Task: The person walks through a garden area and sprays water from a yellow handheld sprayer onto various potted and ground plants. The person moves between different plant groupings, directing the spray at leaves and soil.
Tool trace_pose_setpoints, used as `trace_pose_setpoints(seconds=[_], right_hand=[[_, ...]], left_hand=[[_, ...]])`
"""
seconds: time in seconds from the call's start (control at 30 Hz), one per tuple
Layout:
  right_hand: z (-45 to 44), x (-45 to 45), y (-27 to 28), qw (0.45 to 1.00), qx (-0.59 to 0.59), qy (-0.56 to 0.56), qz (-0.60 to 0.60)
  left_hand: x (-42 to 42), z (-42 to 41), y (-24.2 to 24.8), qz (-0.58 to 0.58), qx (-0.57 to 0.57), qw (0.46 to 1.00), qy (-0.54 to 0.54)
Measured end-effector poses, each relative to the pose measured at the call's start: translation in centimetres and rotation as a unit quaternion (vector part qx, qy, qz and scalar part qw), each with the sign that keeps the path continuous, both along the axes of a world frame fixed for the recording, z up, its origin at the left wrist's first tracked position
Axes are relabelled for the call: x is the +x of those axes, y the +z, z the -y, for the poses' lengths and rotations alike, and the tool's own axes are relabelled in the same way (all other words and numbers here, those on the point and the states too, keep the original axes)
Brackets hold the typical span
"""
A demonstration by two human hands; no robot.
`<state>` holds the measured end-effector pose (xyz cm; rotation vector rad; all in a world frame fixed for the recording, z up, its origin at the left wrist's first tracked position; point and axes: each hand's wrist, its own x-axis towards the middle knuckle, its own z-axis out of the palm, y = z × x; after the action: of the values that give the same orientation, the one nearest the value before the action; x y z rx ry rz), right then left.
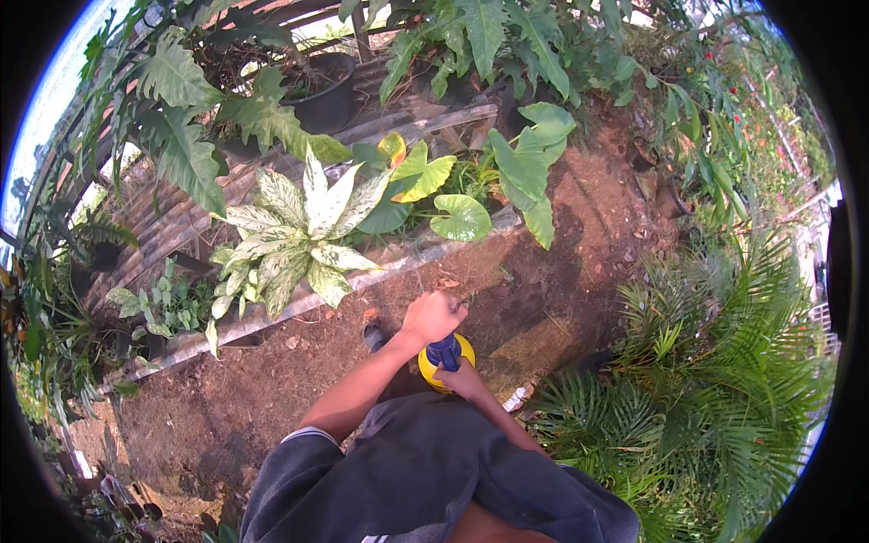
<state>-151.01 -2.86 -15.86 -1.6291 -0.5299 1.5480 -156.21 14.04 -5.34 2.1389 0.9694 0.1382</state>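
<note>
A yellow pump sprayer [466, 346] with a blue top stands upright close in front of my body. My right hand [460, 377] grips its blue handle [448, 360] from the near side. Above the sprayer's top, my left hand [434, 316] is closed in a fist at the upper end of the blue part. The fist and wrist hide the pump knob. A variegated dieffenbachia [302, 237] with white-and-green leaves grows ahead and to the left of my left hand.
A raised bench [407, 261] with a pale edge runs diagonally ahead, bearing potted plants and a black pot [327, 95]. Broad-leaved plants [523, 156] overhang it. Palm fronds [686, 380] crowd the right side. Bare soil [271, 380] lies underfoot, with one shoe [373, 336] showing.
</note>
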Motion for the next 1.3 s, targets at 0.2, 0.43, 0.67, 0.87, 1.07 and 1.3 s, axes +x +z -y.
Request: trace_pose_setpoints(seconds=[0.2,0.43,0.67,0.87,1.07,1.3], right_hand=[[0.6,0.4,0.6,0.998,0.011,0.064,-0.001],[1.5,1.0,1.2,1.0,-0.015,0.023,-0.002],[0.5,0.4,1.9,0.998,-0.013,0.067,0.016],[0.0,0.8,0.9,0.997,-0.002,0.07,-0.012],[0.6,0.8,1.7,0.999,-0.024,0.038,-0.001],[2.5,0.5,0.9,0.994,-0.026,-0.103,-0.023]], left_hand=[[-0.1,-2.3,5.3,0.002,-0.036,0.999,0.028],[0.9,2.9,-1.8,0.018,0.025,0.999,0.023],[-0.2,1.2,-4.3,-0.026,-0.092,0.995,0.002],[0.9,-3.2,4.7,-0.017,-0.041,0.999,0.023],[1.1,0.0,-1.0,-0.019,0.001,0.998,0.055],[3.8,4.7,-6.4,-0.028,0.006,0.997,-0.067]])
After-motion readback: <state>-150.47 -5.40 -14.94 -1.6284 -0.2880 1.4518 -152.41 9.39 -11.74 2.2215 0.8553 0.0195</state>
